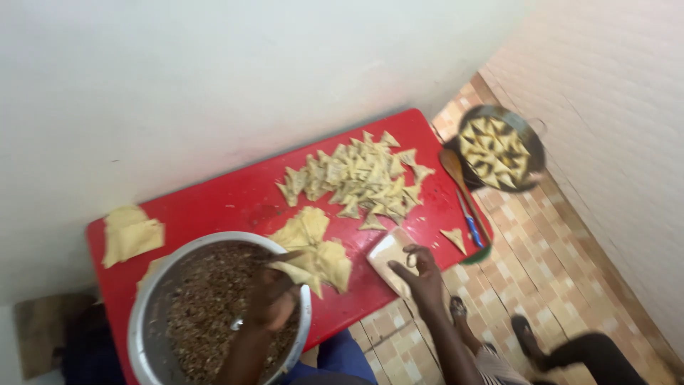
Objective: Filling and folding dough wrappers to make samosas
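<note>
Nearest, the left hand (271, 299) hovers over the metal bowl (146, 314) of brown filling, its grip closed around a folded pastry cone (288, 269) with a spoon (239, 324) beneath. The cone's long axis runs roughly level, tip pointing right toward the loose wrappers (313, 246). The right hand (424, 274), fingers half curled and empty, touches a pale board (388, 260) at the red bench (214, 203) edge; a nudge could tip it off. Farther off lie folded triangles (360, 182) and a pan (499, 150).
</note>
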